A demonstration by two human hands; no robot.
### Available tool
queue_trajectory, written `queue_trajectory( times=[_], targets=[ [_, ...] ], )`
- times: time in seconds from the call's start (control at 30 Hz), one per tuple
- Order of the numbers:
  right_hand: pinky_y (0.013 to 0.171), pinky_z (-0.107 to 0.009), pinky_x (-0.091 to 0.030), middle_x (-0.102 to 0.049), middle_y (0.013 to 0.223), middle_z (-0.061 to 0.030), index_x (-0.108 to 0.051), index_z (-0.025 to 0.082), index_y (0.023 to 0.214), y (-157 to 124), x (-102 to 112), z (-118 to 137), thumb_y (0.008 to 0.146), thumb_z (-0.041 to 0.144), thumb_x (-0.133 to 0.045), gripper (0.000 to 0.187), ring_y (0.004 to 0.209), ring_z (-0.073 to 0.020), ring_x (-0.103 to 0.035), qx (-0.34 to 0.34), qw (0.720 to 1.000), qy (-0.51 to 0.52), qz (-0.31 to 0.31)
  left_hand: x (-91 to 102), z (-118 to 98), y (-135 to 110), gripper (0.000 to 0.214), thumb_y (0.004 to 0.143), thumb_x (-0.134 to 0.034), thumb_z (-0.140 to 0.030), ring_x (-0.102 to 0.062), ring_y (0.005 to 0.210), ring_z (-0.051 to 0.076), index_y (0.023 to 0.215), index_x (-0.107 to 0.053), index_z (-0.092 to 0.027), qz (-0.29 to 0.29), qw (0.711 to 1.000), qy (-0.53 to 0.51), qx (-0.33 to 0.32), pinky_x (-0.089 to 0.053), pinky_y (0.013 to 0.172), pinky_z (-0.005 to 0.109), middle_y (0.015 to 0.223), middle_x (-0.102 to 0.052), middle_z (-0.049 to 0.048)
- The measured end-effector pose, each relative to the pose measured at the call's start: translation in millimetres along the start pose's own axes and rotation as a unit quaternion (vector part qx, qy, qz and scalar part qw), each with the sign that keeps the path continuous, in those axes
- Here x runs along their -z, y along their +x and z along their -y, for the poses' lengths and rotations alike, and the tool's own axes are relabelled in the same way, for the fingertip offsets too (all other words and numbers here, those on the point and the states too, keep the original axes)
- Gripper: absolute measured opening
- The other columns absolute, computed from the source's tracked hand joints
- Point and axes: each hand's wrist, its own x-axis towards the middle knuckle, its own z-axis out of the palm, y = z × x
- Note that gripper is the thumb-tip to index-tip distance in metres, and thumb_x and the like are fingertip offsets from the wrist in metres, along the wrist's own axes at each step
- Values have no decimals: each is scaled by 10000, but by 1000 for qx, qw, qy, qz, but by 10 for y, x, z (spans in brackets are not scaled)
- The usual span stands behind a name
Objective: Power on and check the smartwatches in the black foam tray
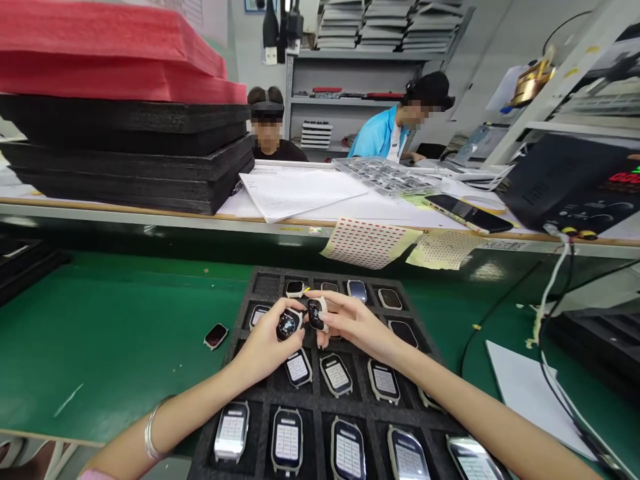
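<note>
My left hand [280, 337] is closed around a smartwatch body [289, 325] whose lit screen shows a dial. Close beside it, my right hand [345, 320] pinches a second strapless smartwatch [317, 314], its dark screen lit with a small pattern. Both are held above a black foam tray [260, 393] with square compartments. Several more watch bodies lie in it, screens up; a watch with a lit list screen [287, 440] sits in the front row, and a dark-screened watch [390, 299] in the back row. My fingers hide part of the middle compartments.
A single watch [216, 337] lies on the green mat [150, 373] left of the tray. Stacked black foam trays [125, 153] fill the shelf's left. A phone [470, 213] and a power supply [575, 180] stand right, with cables hanging down. Two people are beyond the shelf.
</note>
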Motion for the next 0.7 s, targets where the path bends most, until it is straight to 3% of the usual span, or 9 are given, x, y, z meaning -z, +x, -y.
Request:
queue_trajectory(
  times=[0.37, 0.7],
  targets=[
    [603, -293, -572, -647, 786, -31, -577, 129, 1215, -31, -19, -53, 808, 293, -694, 454, 589, -168, -688, -18, 999, -33, 13, 4, -17, -71, 249, 780, -495, -116, -552, 925, 179, 1011, -512, -207, 51, 998, 8, 22, -407, 848, 270, 972, -599, 10],
    [595, -308, -564, -658, 647, -18, -580, 132, 1234, -48, -56, 32, 789, 348, -683, 505, 545, -183, -664, -28, 996, -82, -14, 12, 37, -14, 278, 762, -525, -110, -575, 961, 208, 1028, -522, -191, 40, 999, -9, -4, -431, 880, 324, 993, -633, 39]
  ],
)
